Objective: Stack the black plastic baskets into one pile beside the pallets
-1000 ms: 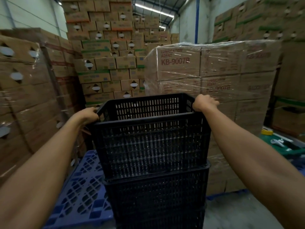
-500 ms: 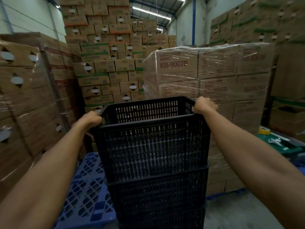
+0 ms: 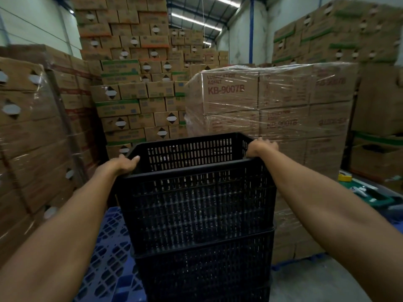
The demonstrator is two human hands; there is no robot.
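Observation:
A pile of black plastic slatted baskets stands straight ahead of me. The top basket (image 3: 196, 205) sits nested on a lower basket (image 3: 205, 262), with a further one just visible at the bottom edge. My left hand (image 3: 122, 165) grips the top basket's left rim near the front corner, thumb over the edge. My right hand (image 3: 260, 147) holds the right rim, fingers curled over it. The top basket looks empty inside.
A blue plastic pallet (image 3: 111, 253) lies on the floor left of the pile. A shrink-wrapped pallet of cardboard boxes (image 3: 283, 101) stands behind and to the right. Tall box stacks (image 3: 32, 138) wall the left. A green bench with tools (image 3: 370, 195) sits at right.
The top basket has sunk lower in my view and sits on the pile. Both hands stay on its rim; the left hand has shifted slightly along the edge.

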